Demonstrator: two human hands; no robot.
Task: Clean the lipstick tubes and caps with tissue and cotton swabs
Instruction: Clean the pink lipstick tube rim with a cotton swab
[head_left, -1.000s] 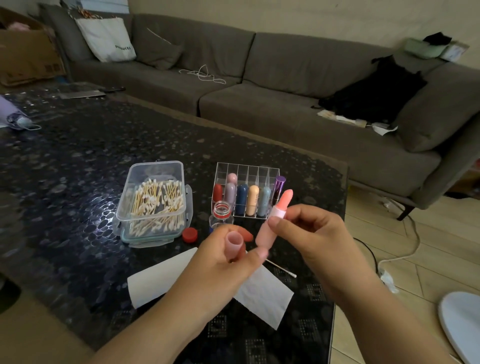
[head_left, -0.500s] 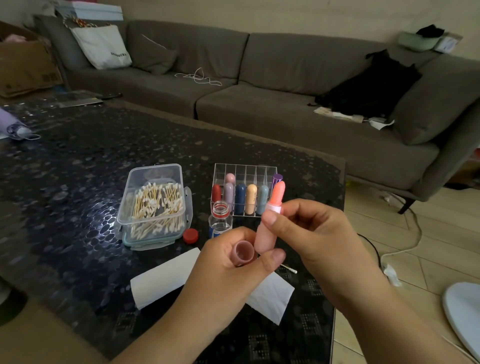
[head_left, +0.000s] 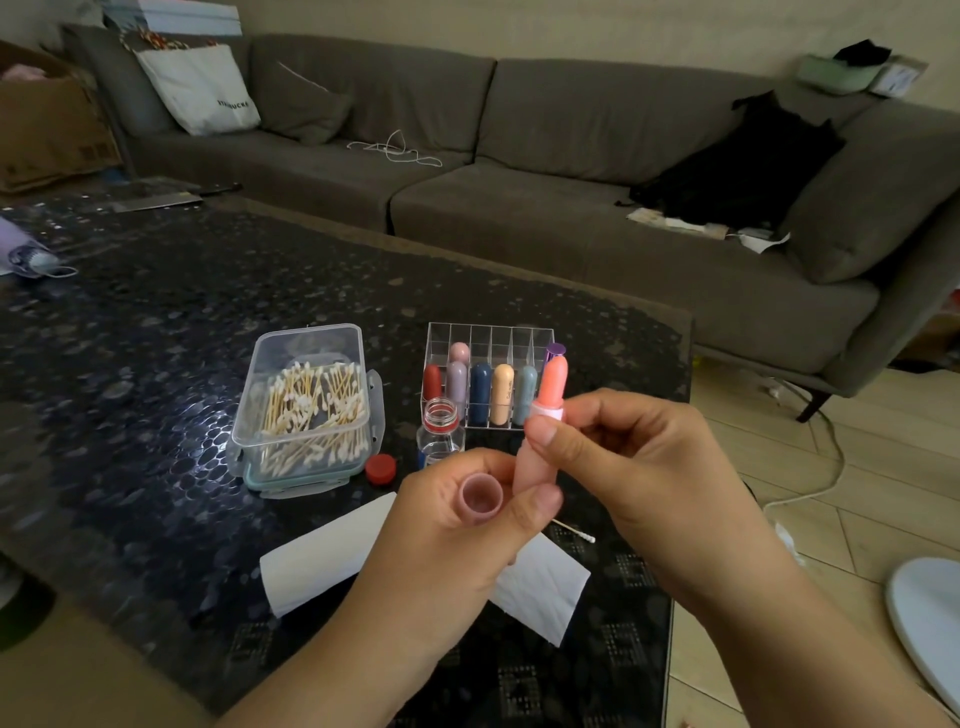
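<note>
Your view caught one partly legible word: "STARBUCKS", printed dark on the white tote bag (head_left: 200, 88) at the far left. Other print was too small.

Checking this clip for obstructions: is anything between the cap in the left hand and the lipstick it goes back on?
Nothing visible. The cap sits beside the lipstick, open end facing the camera.

Our dark, pebble-patterned coffee table (head_left: 156, 364), laid with cleaning supplies.

On it we see a clear tub of cotton swabs (head_left: 306, 410), a red cap (head_left: 380, 468) beside an open small bottle (head_left: 440, 434), a clear organizer (head_left: 488, 382) of lipsticks, white tissue (head_left: 322, 556), one loose swab (head_left: 574, 532) and, far left, a folded lilac umbrella (head_left: 26, 254).
</note>
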